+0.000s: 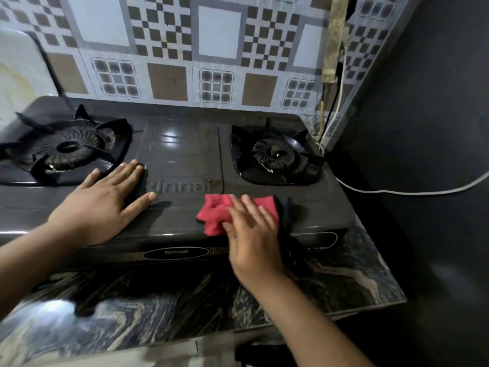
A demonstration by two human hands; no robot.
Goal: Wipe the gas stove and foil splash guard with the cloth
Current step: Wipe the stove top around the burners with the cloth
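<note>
Two hands on the gas stove [182, 154]. Left hand [105, 205] flat, fingers [127, 172] straight and spread, bracing the top just short of the left burner [66, 149]. Right hand [248, 231] presses the red cloth [215, 215] near the front edge; fingers [242, 205] lie mostly straight over it, cloth bunched beyond and left of the fingertips. Judgement: spread the cloth flatter under the fingers, keep even pressure, overlap strokes toward the right burner [275, 154]. Foil splash guard [211, 49] stands well beyond both hands, seemingly still to do. Stove sits on the marbled bench [344, 282].
</note>
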